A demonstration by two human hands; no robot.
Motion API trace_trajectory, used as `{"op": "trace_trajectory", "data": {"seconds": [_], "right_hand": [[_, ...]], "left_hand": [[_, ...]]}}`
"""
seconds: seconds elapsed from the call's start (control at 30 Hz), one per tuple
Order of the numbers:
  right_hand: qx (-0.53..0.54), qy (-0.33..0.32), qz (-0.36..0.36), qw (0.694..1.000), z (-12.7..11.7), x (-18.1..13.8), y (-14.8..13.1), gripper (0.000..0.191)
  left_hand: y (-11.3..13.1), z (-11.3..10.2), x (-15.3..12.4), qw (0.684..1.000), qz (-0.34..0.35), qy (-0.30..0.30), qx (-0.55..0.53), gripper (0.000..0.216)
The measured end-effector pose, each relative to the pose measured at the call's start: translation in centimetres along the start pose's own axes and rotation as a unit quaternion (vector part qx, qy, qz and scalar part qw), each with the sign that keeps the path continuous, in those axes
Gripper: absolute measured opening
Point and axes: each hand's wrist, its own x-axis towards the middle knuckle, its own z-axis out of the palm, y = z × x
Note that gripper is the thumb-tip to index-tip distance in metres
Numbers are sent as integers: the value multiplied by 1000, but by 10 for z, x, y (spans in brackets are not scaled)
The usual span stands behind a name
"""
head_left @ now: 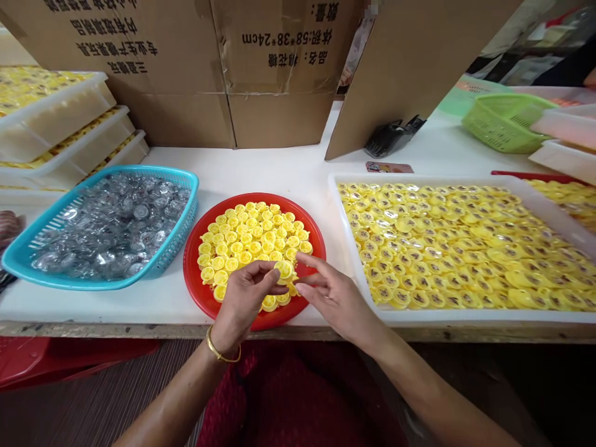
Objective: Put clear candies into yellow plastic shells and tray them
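Over the front of a round red plate [190,267], my left hand [249,295] pinches a small round yellow plastic piece [285,269] between thumb and fingers. Just to its right is my right hand [333,295], its thumb and fingers apart and nothing visible between them; its fingertips are close to the held piece. On the plate lie many similar yellow pieces [246,231], mostly open side up. At the left, a blue basket [170,261] is heaped with small clear, shiny discs [139,211]. The white tray [347,239] at the right holds rows of yellow pieces [433,242] with dark printed centres.
Stacked white trays [56,118] stand at the far left. Cardboard panels [279,112] rise behind the table, with a black object [393,136] and a flat pink card [388,167] beside them. A green basket [507,121] sits back right. Another person's hand [9,225] shows at the left edge.
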Motion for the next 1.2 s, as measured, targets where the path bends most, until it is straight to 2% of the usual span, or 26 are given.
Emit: {"op": "trace_trajectory", "data": {"seconds": [0.13, 0.3, 0.4, 0.47, 0.57, 0.7, 0.93, 1.2], "right_hand": [[67, 37, -32, 997, 18, 14, 9, 29], [150, 40, -29, 987, 15, 19, 21, 28], [182, 31, -29, 982, 12, 21, 22, 30], [181, 35, -30, 982, 11, 22, 23, 34], [173, 56, -18, 983, 10, 24, 24, 35], [204, 63, -3, 977, 12, 26, 28, 35], [283, 30, 29, 958, 18, 28, 23, 38], [242, 13, 44, 969, 12, 28, 15, 37]], "left_hand": [[-3, 5, -3, 997, 36, -69, 21, 28], [-5, 6, -1, 994, 34, -101, -21, 24], [-8, 9, 3, 997, 37, -73, -17, 23], [-9, 11, 5, 999, 38, -26, -4, 24], [-6, 10, 7, 998, 40, 37, -9, 38], [-1, 2, 7, 998, 35, 38, -41, 50], [1, 3, 12, 996, 31, 82, 8, 33], [6, 9, 20, 997, 27, 76, -4, 25]]}}
